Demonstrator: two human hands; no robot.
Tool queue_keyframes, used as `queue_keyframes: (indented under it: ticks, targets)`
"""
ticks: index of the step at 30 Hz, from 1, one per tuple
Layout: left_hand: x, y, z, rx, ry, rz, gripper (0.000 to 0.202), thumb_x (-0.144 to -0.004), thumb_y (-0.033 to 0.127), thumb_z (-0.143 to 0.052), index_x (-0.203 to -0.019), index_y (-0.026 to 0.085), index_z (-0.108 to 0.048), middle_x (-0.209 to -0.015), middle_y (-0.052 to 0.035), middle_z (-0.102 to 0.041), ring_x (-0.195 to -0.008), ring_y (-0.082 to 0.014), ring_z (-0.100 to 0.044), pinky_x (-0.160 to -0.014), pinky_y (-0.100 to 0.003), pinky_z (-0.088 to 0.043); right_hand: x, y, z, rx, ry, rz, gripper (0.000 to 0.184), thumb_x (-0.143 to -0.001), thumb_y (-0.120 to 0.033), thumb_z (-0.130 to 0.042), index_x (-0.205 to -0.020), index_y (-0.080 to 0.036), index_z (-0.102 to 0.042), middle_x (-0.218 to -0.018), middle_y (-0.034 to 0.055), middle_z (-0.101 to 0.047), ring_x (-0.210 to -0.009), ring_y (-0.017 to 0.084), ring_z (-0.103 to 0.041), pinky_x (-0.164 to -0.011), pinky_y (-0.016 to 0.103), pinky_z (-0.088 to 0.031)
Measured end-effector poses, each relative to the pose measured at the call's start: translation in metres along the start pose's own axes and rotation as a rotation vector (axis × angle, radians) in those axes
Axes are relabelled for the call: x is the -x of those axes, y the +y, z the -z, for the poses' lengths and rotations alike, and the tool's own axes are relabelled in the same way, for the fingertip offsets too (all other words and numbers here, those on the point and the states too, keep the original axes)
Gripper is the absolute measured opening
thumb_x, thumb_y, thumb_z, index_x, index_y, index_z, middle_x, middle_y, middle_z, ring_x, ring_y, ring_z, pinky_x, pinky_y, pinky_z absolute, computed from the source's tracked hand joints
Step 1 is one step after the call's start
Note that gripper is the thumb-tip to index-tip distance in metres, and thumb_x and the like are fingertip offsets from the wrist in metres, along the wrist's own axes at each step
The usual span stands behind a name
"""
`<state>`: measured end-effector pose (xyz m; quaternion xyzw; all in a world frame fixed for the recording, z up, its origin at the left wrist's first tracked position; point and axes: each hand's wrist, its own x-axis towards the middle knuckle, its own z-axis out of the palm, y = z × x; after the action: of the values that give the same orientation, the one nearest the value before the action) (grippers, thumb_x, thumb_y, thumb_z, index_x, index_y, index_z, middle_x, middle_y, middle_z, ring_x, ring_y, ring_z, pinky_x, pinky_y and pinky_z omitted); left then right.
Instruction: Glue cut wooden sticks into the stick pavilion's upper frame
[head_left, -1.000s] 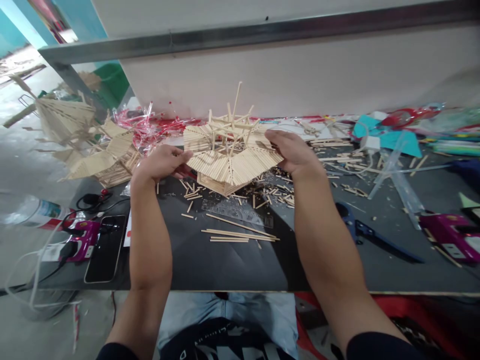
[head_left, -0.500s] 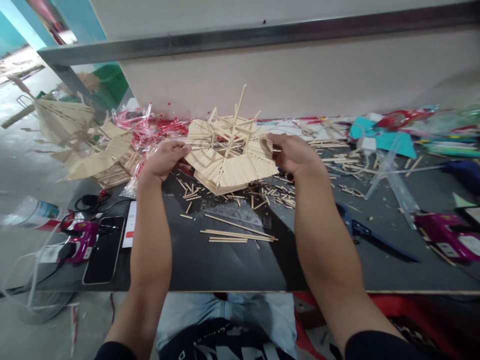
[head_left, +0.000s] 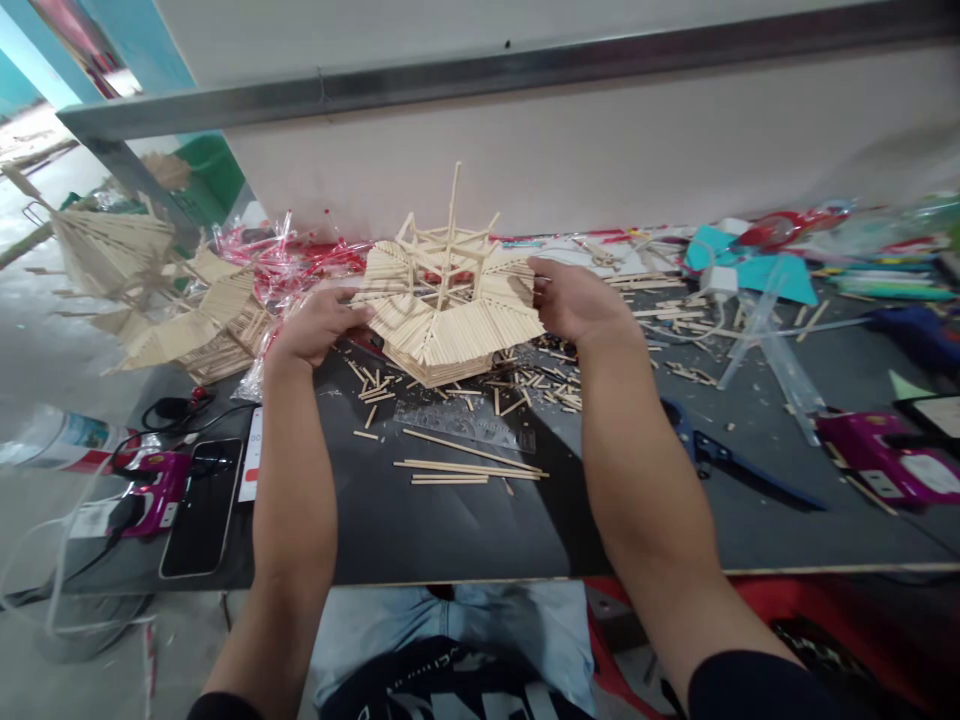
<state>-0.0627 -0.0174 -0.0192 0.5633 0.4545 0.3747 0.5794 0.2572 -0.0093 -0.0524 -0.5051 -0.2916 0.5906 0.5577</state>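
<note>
A roof-shaped model made of thin wooden sticks (head_left: 450, 320) stands at the back middle of the dark worktable (head_left: 450, 530), with loose sticks poking up from its top. My left hand (head_left: 319, 325) grips its left edge with fingers curled. Holding its right edge, my right hand (head_left: 574, 300) has the fingers closed over the sticks. In front of the model lie a few long sticks (head_left: 472, 465), a clear ruler (head_left: 469, 420) and several short offcuts (head_left: 536, 390).
More stick-built roof pieces (head_left: 161, 300) sit at the left on crinkled red and clear wrap (head_left: 281, 265). A phone (head_left: 202, 505) and a magenta glue gun (head_left: 146, 490) lie at the front left. Blue cutters (head_left: 724, 455), another magenta tool (head_left: 877, 460) and teal paper (head_left: 757, 270) occupy the right.
Both hands have turned the stick model on the table, so its upright sticks now stand straighter. The view has shifted slightly to the right.
</note>
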Motion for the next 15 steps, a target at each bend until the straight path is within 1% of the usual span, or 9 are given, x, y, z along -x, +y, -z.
queue_keyframes:
  ticks: [2, 3, 6, 8, 10, 13, 15]
  targets:
    - [-0.002, 0.000, -0.002, 0.049, 0.012, -0.041, 0.026, -0.073, 0.018, -0.077, -0.099, 0.014, -0.075, -0.093, -0.0028, -0.076, -0.076, -0.0092, -0.071, -0.068, -0.015, -0.057, 0.001, -0.003, 0.002, -0.007, 0.001, 0.016, 0.006, -0.087, -0.021, -0.061, -0.083, -0.019, -0.065, -0.081, 0.0033, -0.068, -0.078, 0.013, -0.065, -0.077, 0.026, -0.056]
    - [-0.003, 0.000, -0.002, 0.076, 0.019, -0.056, 0.025, -0.073, 0.020, -0.078, -0.097, 0.013, -0.075, -0.092, -0.0028, -0.075, -0.074, -0.0088, -0.070, -0.066, -0.015, -0.056, 0.002, -0.003, 0.003, -0.003, 0.001, 0.023, 0.005, -0.087, -0.021, -0.062, -0.082, -0.019, -0.064, -0.081, 0.0032, -0.067, -0.078, 0.014, -0.065, -0.077, 0.027, -0.055]
    - [-0.007, -0.002, -0.005, 0.136, 0.084, -0.058, 0.018, -0.074, 0.024, -0.078, -0.085, 0.012, -0.072, -0.077, -0.0010, -0.070, -0.062, -0.0069, -0.065, -0.059, -0.014, -0.056, 0.001, -0.004, 0.005, 0.032, -0.001, 0.033, 0.007, -0.086, -0.023, -0.063, -0.080, -0.020, -0.061, -0.078, 0.0030, -0.066, -0.077, 0.015, -0.065, -0.075, 0.029, -0.055]
    - [-0.009, -0.004, -0.006, 0.154, 0.135, -0.052, 0.019, -0.072, 0.025, -0.079, -0.082, 0.011, -0.071, -0.073, -0.0006, -0.069, -0.060, -0.0073, -0.064, -0.057, -0.015, -0.056, 0.001, -0.003, 0.006, 0.053, 0.004, 0.032, 0.008, -0.086, -0.025, -0.065, -0.080, -0.021, -0.060, -0.078, 0.0024, -0.065, -0.075, 0.015, -0.064, -0.072, 0.029, -0.054]
    - [-0.011, -0.006, -0.007, 0.177, 0.148, -0.065, 0.020, -0.071, 0.024, -0.079, -0.084, 0.011, -0.071, -0.076, -0.0019, -0.071, -0.065, -0.0099, -0.068, -0.061, -0.017, -0.058, 0.002, -0.004, 0.005, 0.060, 0.023, 0.031, 0.007, -0.086, -0.025, -0.065, -0.082, -0.021, -0.061, -0.079, 0.0018, -0.066, -0.074, 0.014, -0.063, -0.070, 0.029, -0.054]
    - [-0.014, -0.011, -0.009, 0.217, 0.136, -0.100, 0.022, -0.069, 0.021, -0.079, -0.088, 0.012, -0.071, -0.082, -0.0038, -0.074, -0.078, -0.0151, -0.073, -0.075, -0.023, -0.062, 0.004, -0.004, 0.004, 0.056, 0.045, 0.017, 0.005, -0.084, -0.022, -0.066, -0.082, -0.021, -0.062, -0.080, 0.0019, -0.067, -0.073, 0.014, -0.063, -0.070, 0.030, -0.056]
    - [-0.016, -0.014, -0.010, 0.233, 0.138, -0.102, 0.023, -0.070, 0.021, -0.079, -0.088, 0.012, -0.070, -0.084, -0.0050, -0.075, -0.087, -0.0183, -0.074, -0.083, -0.028, -0.062, 0.005, -0.005, 0.004, 0.065, 0.045, 0.013, 0.005, -0.082, -0.020, -0.067, -0.081, -0.021, -0.063, -0.080, 0.0019, -0.067, -0.073, 0.014, -0.063, -0.071, 0.030, -0.057]
